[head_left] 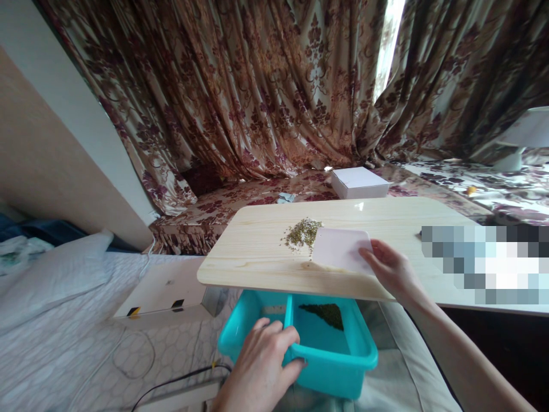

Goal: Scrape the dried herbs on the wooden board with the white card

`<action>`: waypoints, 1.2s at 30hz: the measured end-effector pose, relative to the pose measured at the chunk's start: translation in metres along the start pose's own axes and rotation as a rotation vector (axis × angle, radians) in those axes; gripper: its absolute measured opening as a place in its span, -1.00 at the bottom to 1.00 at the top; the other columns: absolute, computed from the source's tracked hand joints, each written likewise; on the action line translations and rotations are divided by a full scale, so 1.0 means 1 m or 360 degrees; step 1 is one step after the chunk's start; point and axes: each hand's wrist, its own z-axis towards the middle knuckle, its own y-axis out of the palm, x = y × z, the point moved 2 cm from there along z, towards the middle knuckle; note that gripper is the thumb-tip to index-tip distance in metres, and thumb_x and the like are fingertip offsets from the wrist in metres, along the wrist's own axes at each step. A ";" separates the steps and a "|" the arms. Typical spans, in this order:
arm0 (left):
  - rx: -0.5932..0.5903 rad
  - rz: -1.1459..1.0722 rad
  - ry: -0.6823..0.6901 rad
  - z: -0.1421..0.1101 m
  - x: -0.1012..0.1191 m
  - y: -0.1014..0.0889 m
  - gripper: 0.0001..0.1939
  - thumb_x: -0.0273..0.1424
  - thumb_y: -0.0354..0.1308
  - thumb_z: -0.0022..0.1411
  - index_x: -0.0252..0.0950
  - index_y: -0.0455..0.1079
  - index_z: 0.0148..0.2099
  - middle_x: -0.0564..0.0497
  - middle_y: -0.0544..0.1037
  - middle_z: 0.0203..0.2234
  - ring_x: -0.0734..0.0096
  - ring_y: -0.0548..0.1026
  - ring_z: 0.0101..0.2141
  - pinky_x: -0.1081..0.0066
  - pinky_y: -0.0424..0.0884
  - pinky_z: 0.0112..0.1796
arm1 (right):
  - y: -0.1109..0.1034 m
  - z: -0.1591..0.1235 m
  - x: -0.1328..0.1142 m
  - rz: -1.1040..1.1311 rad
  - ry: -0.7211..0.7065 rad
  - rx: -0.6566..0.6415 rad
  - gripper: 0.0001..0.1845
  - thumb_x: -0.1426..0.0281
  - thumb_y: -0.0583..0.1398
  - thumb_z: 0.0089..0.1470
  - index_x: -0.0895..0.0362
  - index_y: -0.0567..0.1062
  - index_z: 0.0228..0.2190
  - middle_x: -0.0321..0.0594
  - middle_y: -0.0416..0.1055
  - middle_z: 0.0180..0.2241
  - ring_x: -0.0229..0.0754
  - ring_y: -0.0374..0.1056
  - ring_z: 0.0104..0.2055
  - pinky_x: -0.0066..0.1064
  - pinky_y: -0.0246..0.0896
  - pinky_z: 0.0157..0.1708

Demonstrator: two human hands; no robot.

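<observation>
My right hand pinches the right end of a thin, pale, flat sheet like a plastic scraper, low over the wooden table top. The sheet's left edge meets a loose pile of small green grains or beans mixed with white bits. Below the table's near edge is a turquoise two-compartment tub. My left hand grips its near rim by the divider, thumb outside and fingers over the top. Green grains lie in the right compartment; a few pale bits show in the left one.
A white box stands behind the table. To the left, another white box lies on the quilted bed, with cables nearby. A blurred patch covers the table's right side. Patterned curtains hang behind; a lamp stands far right.
</observation>
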 end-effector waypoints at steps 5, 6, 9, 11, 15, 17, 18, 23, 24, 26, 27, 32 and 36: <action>0.0000 -0.0003 -0.0003 0.000 0.000 0.000 -0.90 -0.41 0.22 0.12 -0.16 0.35 -0.30 0.14 0.42 -0.35 0.31 0.33 -0.16 0.34 0.09 -0.02 | 0.001 0.004 0.003 0.0011 0.0000 0.0068 -0.75 0.21 0.22 -0.14 0.11 0.44 -0.40 -0.16 0.53 -0.43 -0.13 0.45 -0.37 -0.38 0.34 -0.40; -0.0002 -0.0004 -0.0004 0.000 0.000 0.000 -0.90 -0.41 0.22 0.12 -0.16 0.35 -0.30 0.14 0.42 -0.35 0.31 0.33 -0.16 0.33 0.09 -0.02 | 0.002 0.004 0.003 0.0016 -0.0007 0.0076 -0.75 0.21 0.23 -0.14 0.11 0.44 -0.41 -0.16 0.52 -0.43 -0.13 0.45 -0.37 -0.38 0.35 -0.40; -0.0004 -0.0006 -0.0009 0.000 -0.001 0.000 -0.91 -0.41 0.21 0.13 -0.16 0.35 -0.30 0.13 0.42 -0.34 0.30 0.33 -0.15 0.32 0.09 -0.02 | 0.004 0.005 0.004 0.0014 -0.0031 0.0065 -0.76 0.23 0.22 -0.13 0.12 0.44 -0.41 -0.16 0.53 -0.43 -0.13 0.46 -0.36 -0.38 0.35 -0.39; -0.0006 -0.0010 -0.0006 -0.001 -0.001 0.001 -0.92 -0.40 0.20 0.13 -0.16 0.35 -0.30 0.13 0.42 -0.34 0.29 0.33 -0.15 0.32 0.10 -0.02 | 0.006 0.005 0.005 -0.0009 -0.0036 0.0061 -0.77 0.24 0.21 -0.12 0.12 0.44 -0.41 -0.16 0.53 -0.43 -0.14 0.45 -0.36 -0.39 0.35 -0.39; -0.0001 -0.0014 -0.0012 -0.001 -0.001 0.001 -0.94 -0.41 0.17 0.15 -0.16 0.36 -0.30 0.12 0.42 -0.34 0.28 0.33 -0.15 0.32 0.11 -0.02 | 0.007 0.008 0.006 -0.0074 -0.0060 0.0109 -0.79 0.26 0.19 -0.10 0.13 0.44 -0.41 -0.18 0.52 -0.44 -0.17 0.44 -0.40 -0.41 0.32 -0.43; 0.0000 -0.0012 -0.0012 -0.001 -0.001 0.000 -0.95 -0.42 0.16 0.15 -0.16 0.36 -0.29 0.11 0.42 -0.34 0.28 0.33 -0.15 0.31 0.11 -0.02 | 0.009 0.008 0.005 -0.0078 -0.0071 0.0105 -0.80 0.27 0.18 -0.10 0.13 0.44 -0.42 -0.19 0.51 -0.46 -0.18 0.43 -0.42 -0.42 0.31 -0.46; -0.0003 -0.0011 -0.0009 -0.001 -0.001 0.000 -0.95 -0.42 0.15 0.15 -0.17 0.36 -0.29 0.11 0.42 -0.34 0.29 0.33 -0.15 0.31 0.11 -0.02 | 0.009 0.009 0.005 -0.0078 -0.0071 0.0097 -0.81 0.27 0.18 -0.10 0.12 0.43 -0.43 -0.20 0.51 -0.47 -0.18 0.42 -0.43 -0.42 0.30 -0.47; -0.0011 -0.0011 -0.0001 -0.001 -0.002 -0.001 -0.95 -0.41 0.16 0.15 -0.16 0.36 -0.29 0.10 0.42 -0.34 0.28 0.34 -0.15 0.31 0.11 -0.02 | 0.012 0.007 0.002 -0.0028 -0.0045 0.0047 -0.80 0.26 0.19 -0.11 0.12 0.44 -0.42 -0.20 0.51 -0.45 -0.17 0.42 -0.41 -0.42 0.29 -0.45; -0.0006 -0.0012 -0.0004 -0.001 -0.002 -0.001 -0.95 -0.42 0.16 0.15 -0.16 0.36 -0.29 0.11 0.42 -0.34 0.28 0.34 -0.15 0.31 0.12 -0.02 | 0.012 0.006 0.002 -0.0014 -0.0040 0.0037 -0.80 0.26 0.19 -0.10 0.12 0.44 -0.42 -0.20 0.51 -0.44 -0.17 0.42 -0.40 -0.42 0.30 -0.45; 0.0007 -0.0011 -0.0014 -0.001 -0.002 -0.001 -0.94 -0.43 0.17 0.15 -0.16 0.36 -0.30 0.12 0.42 -0.35 0.29 0.33 -0.15 0.33 0.11 -0.03 | 0.012 0.006 0.001 -0.0004 -0.0028 0.0040 -0.80 0.25 0.20 -0.10 0.12 0.44 -0.42 -0.19 0.52 -0.44 -0.16 0.42 -0.39 -0.41 0.31 -0.43; 0.0008 -0.0009 -0.0019 -0.001 -0.002 -0.001 -0.93 -0.43 0.17 0.14 -0.16 0.36 -0.30 0.12 0.42 -0.35 0.29 0.33 -0.15 0.33 0.11 -0.03 | 0.012 0.005 0.001 -0.0005 -0.0021 0.0044 -0.80 0.25 0.20 -0.10 0.12 0.45 -0.41 -0.19 0.52 -0.43 -0.15 0.43 -0.38 -0.40 0.31 -0.42; 0.0009 -0.0015 -0.0028 -0.001 -0.005 -0.002 -0.91 -0.41 0.21 0.13 -0.16 0.35 -0.30 0.12 0.42 -0.34 0.28 0.32 -0.14 0.33 0.10 -0.02 | 0.014 0.001 -0.002 0.0003 0.0023 0.0007 -0.77 0.23 0.22 -0.12 0.12 0.45 -0.41 -0.19 0.53 -0.43 -0.12 0.44 -0.35 -0.38 0.33 -0.38; 0.0009 -0.0020 -0.0049 -0.002 -0.006 -0.005 -0.92 -0.40 0.20 0.14 -0.17 0.36 -0.28 0.12 0.43 -0.33 0.28 0.31 -0.14 0.34 0.11 -0.04 | 0.016 -0.005 -0.007 0.0058 0.0036 -0.0077 -0.73 0.18 0.23 -0.12 0.11 0.47 -0.40 -0.19 0.53 -0.44 -0.10 0.45 -0.33 -0.39 0.34 -0.39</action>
